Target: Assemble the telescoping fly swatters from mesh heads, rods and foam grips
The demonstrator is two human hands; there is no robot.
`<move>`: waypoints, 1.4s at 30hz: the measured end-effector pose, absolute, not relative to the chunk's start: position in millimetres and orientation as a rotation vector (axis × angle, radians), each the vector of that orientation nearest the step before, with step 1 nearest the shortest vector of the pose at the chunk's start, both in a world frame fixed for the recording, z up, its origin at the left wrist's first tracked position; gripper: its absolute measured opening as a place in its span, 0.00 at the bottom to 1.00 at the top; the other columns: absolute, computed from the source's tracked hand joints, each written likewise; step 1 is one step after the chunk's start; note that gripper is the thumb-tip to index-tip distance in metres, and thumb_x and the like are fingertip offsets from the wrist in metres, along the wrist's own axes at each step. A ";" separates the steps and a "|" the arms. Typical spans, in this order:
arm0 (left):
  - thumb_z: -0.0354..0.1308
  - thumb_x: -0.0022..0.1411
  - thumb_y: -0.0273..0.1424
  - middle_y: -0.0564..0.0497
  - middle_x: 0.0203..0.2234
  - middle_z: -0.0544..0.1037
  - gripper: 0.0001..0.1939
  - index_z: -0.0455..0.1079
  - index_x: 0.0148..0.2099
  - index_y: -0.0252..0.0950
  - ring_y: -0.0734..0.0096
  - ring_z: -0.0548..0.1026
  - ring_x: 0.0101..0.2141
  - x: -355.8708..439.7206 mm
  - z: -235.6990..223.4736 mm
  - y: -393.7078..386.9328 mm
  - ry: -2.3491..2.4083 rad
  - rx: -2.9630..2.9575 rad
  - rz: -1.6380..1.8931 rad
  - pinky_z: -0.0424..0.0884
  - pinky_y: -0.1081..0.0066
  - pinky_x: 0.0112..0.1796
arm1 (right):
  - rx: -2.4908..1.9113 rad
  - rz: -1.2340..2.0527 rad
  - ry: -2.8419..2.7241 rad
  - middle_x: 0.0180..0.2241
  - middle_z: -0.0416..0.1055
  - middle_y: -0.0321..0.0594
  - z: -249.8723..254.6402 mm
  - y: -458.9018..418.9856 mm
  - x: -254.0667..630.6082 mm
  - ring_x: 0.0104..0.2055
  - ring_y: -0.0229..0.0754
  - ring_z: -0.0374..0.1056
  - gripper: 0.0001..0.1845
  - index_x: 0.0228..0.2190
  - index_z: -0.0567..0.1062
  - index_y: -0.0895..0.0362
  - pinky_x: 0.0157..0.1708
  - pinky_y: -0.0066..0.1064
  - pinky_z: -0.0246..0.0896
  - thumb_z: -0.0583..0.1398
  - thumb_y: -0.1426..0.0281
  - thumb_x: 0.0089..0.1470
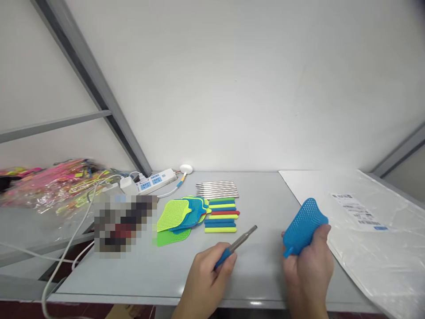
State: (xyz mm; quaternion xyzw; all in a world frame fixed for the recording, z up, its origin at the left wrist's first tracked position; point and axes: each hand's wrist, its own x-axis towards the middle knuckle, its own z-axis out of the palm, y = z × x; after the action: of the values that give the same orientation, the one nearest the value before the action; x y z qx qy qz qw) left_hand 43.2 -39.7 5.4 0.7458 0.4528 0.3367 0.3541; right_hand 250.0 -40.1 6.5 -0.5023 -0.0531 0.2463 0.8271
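My left hand [206, 277] is closed around a blue handle with a metal rod [244, 236] sticking out up and to the right, just above the grey table [262, 195]. My right hand [312, 266] grips a blue perforated swatter head [303, 226] by its lower end, holding it upright over the table. The rod's tip and the blue head are apart. Behind my hands lie a pile of green and blue swatter heads [182, 215], a stack of coloured handles [221, 215] and a row of metal rods [217, 188].
A white power strip [156, 180] with plugs and cables sits at the back left. Pink and yellow packaged goods [49, 186] lie on a surface to the left. A large plastic bag with a label [368, 217] covers the right. A blurred patch [124, 223] sits left of the swatter heads.
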 end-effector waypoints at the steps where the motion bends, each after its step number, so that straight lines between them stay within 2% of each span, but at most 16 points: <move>1: 0.51 0.68 0.38 0.54 0.22 0.69 0.12 0.70 0.34 0.39 0.71 0.65 0.24 42.7 5.3 -42.2 1.150 1.973 0.833 0.58 0.74 0.28 | -1.045 0.501 -0.106 0.38 0.77 0.42 3.9 -44.3 249.5 0.33 0.43 0.73 0.23 0.45 0.74 0.54 0.28 0.34 0.70 0.58 0.50 0.57; 4: 0.52 0.68 0.38 0.55 0.22 0.69 0.11 0.70 0.35 0.39 0.71 0.65 0.25 38.6 4.5 -53.5 1.125 2.035 0.757 0.58 0.74 0.29 | -0.962 0.465 -0.043 0.44 0.76 0.44 -5.2 -57.0 251.7 0.42 0.44 0.73 0.24 0.46 0.74 0.54 0.35 0.33 0.71 0.59 0.51 0.56; 6: 0.51 0.68 0.38 0.55 0.24 0.70 0.11 0.70 0.35 0.39 0.71 0.65 0.26 34.1 3.1 -60.8 1.129 2.016 0.769 0.58 0.74 0.30 | -0.941 0.505 -0.024 0.45 0.76 0.43 -11.4 -64.6 254.0 0.43 0.43 0.72 0.22 0.45 0.74 0.54 0.35 0.32 0.71 0.60 0.53 0.56; 8: 0.51 0.68 0.39 0.55 0.24 0.70 0.13 0.70 0.36 0.38 0.71 0.65 0.26 30.0 1.5 -64.0 1.138 1.967 0.807 0.58 0.74 0.30 | -0.920 0.570 -0.003 0.43 0.76 0.40 -15.6 -70.3 254.8 0.40 0.41 0.73 0.19 0.43 0.74 0.54 0.33 0.31 0.71 0.60 0.55 0.55; 12: 0.49 0.68 0.43 0.56 0.22 0.65 0.17 0.70 0.36 0.37 0.71 0.63 0.26 26.4 2.2 -56.3 1.154 1.852 0.818 0.57 0.74 0.29 | -0.869 0.603 0.050 0.32 0.74 0.32 -15.1 -75.2 251.6 0.26 0.38 0.69 0.14 0.39 0.73 0.53 0.20 0.30 0.66 0.61 0.59 0.53; 15: 0.45 0.70 0.46 0.57 0.21 0.63 0.19 0.69 0.39 0.38 0.71 0.61 0.25 24.9 6.7 -47.7 1.157 1.817 0.790 0.56 0.74 0.28 | -0.870 0.615 0.045 0.26 0.71 0.31 -12.3 -75.3 249.5 0.20 0.39 0.66 0.12 0.35 0.72 0.55 0.15 0.32 0.62 0.61 0.60 0.52; 20: 0.43 0.71 0.45 0.57 0.23 0.65 0.18 0.64 0.35 0.39 0.70 0.63 0.27 26.2 13.7 -42.5 1.152 2.013 0.679 0.55 0.73 0.29 | -0.913 0.621 -0.043 0.33 0.74 0.34 -15.7 -74.0 250.7 0.26 0.38 0.69 0.15 0.37 0.74 0.55 0.22 0.33 0.68 0.62 0.57 0.53; 26: 0.44 0.72 0.41 0.56 0.26 0.72 0.16 0.64 0.35 0.41 0.69 0.69 0.29 37.5 13.6 -39.5 1.082 2.228 0.513 0.55 0.72 0.31 | -0.934 0.627 -0.187 0.33 0.75 0.37 -18.6 -69.5 249.0 0.26 0.37 0.68 0.22 0.39 0.75 0.56 0.21 0.29 0.67 0.62 0.50 0.53; 32: 0.42 0.72 0.41 0.56 0.26 0.72 0.16 0.63 0.34 0.41 0.69 0.69 0.28 37.3 13.1 -37.4 1.098 2.215 0.495 0.55 0.72 0.30 | -0.951 0.713 -0.238 0.27 0.71 0.33 -16.4 -69.9 244.7 0.23 0.34 0.64 0.15 0.32 0.75 0.57 0.20 0.28 0.67 0.69 0.61 0.47; 36: 0.43 0.72 0.41 0.56 0.25 0.71 0.16 0.63 0.34 0.41 0.69 0.68 0.28 36.0 13.8 -38.0 1.087 2.214 0.494 0.56 0.72 0.30 | -0.925 0.756 -0.263 0.28 0.69 0.30 -16.1 -72.8 242.5 0.20 0.30 0.58 0.14 0.34 0.75 0.55 0.19 0.27 0.66 0.70 0.66 0.45; 39: 0.44 0.72 0.41 0.56 0.26 0.71 0.16 0.65 0.35 0.41 0.69 0.69 0.29 35.7 13.7 -37.6 1.070 2.230 0.498 0.56 0.72 0.31 | -0.915 0.771 -0.363 0.28 0.68 0.29 -16.8 -74.1 240.9 0.21 0.31 0.60 0.14 0.34 0.74 0.54 0.18 0.27 0.63 0.70 0.68 0.45; 42: 0.44 0.72 0.41 0.56 0.27 0.73 0.16 0.66 0.36 0.41 0.69 0.70 0.30 35.4 13.5 -36.8 1.053 2.238 0.487 0.57 0.72 0.32 | -0.901 0.788 -0.466 0.24 0.66 0.28 -18.9 -74.4 239.6 0.20 0.32 0.61 0.11 0.31 0.72 0.55 0.19 0.28 0.62 0.68 0.67 0.49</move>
State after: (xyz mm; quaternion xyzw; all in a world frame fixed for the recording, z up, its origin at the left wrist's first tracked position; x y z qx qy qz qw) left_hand 35.4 -36.8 13.5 0.8454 0.3978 0.1841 0.3053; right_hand 239.6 -74.4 -18.9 -0.4201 -0.2175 0.3674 0.8008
